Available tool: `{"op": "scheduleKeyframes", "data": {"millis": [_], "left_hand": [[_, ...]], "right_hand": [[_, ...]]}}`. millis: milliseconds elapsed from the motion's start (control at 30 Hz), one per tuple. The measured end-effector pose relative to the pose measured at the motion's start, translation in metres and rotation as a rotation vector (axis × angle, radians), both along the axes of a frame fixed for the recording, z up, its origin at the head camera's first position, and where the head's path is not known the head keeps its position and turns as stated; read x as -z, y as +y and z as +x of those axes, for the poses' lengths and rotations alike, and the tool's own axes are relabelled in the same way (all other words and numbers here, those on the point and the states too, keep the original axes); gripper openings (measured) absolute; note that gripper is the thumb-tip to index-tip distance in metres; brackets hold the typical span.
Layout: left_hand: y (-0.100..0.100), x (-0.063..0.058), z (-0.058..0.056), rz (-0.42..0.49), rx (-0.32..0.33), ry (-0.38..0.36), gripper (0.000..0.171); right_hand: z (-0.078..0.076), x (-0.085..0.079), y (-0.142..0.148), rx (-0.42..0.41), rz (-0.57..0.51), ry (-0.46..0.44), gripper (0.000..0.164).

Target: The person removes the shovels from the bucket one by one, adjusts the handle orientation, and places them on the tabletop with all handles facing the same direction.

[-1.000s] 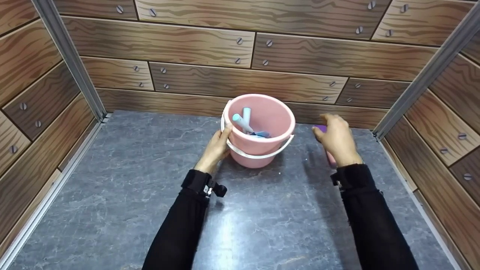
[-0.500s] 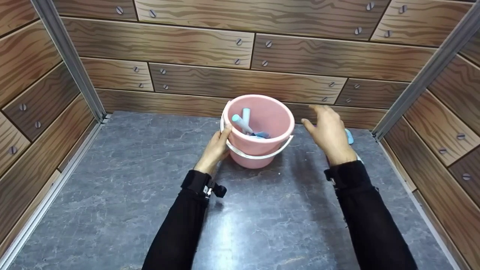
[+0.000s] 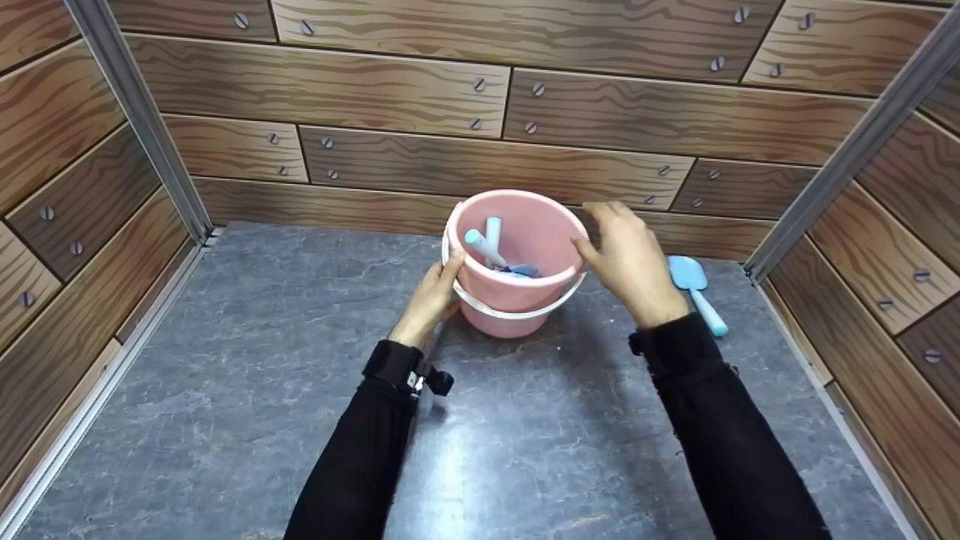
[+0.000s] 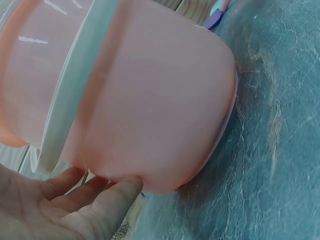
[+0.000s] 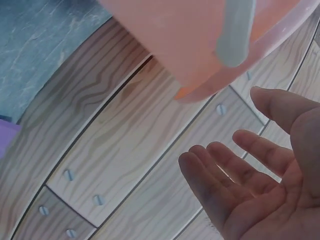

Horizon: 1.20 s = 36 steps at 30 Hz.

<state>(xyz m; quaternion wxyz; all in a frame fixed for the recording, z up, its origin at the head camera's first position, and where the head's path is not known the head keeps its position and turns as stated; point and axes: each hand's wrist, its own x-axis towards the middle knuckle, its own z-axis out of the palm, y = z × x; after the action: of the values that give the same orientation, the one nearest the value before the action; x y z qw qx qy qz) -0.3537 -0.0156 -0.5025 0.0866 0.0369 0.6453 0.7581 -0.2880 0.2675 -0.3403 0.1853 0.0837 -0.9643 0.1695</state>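
A pink bucket (image 3: 499,304) with a white handle (image 3: 491,309) stands on the grey floor near the back wall. Two pale blue tool handles (image 3: 486,247) stick up inside it, with blue parts lower down. My left hand (image 3: 431,300) holds the bucket's left side; in the left wrist view its fingertips press into the pink wall. Beside the right rim my right hand (image 3: 630,262) reaches in with spread, relaxed fingers and holds nothing. To its right, a blue toy shovel (image 3: 688,274) with a turquoise handle lies on the floor.
A purple piece (image 4: 215,20) shows past the bucket in the left wrist view; in the head view my right hand and sleeve hide that spot. Wood-patterned panels (image 3: 420,161) close off the back and both sides, with metal posts at the corners.
My right hand has moved left from above the purple and pink tool to the bucket's right rim. That uncovers the blue shovel. My left hand and the bucket stay put.
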Motion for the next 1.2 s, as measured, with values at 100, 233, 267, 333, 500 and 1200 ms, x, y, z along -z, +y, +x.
{"op": "scheduleKeyframes", "data": {"millis": [100, 233, 267, 333, 500, 1200], "left_hand": [[0.003, 0.033, -0.032, 0.018, -0.012, -0.022, 0.083], [0.003, 0.057, -0.052, 0.063, 0.000, -0.045, 0.084], [0.002, 0.046, -0.042, 0.059, 0.012, -0.034, 0.087], [0.001, 0.021, -0.019, 0.043, 0.029, -0.017, 0.088], [0.002, -0.027, 0.026, 0.013, 0.025, 0.002, 0.082], [0.000, 0.017, -0.013, -0.006, 0.007, -0.004, 0.103]], "right_hand": [[0.000, -0.001, -0.008, -0.021, 0.004, -0.003, 0.056], [-0.002, -0.001, -0.018, -0.053, 0.017, -0.009, 0.056], [-0.002, 0.000, -0.020, -0.061, 0.021, -0.007, 0.056], [-0.003, 0.002, -0.024, -0.073, 0.031, -0.005, 0.057], [-0.007, 0.005, -0.034, -0.100, 0.056, 0.011, 0.056], [-0.030, 0.014, -0.072, -0.194, 0.142, -0.062, 0.056]]}}
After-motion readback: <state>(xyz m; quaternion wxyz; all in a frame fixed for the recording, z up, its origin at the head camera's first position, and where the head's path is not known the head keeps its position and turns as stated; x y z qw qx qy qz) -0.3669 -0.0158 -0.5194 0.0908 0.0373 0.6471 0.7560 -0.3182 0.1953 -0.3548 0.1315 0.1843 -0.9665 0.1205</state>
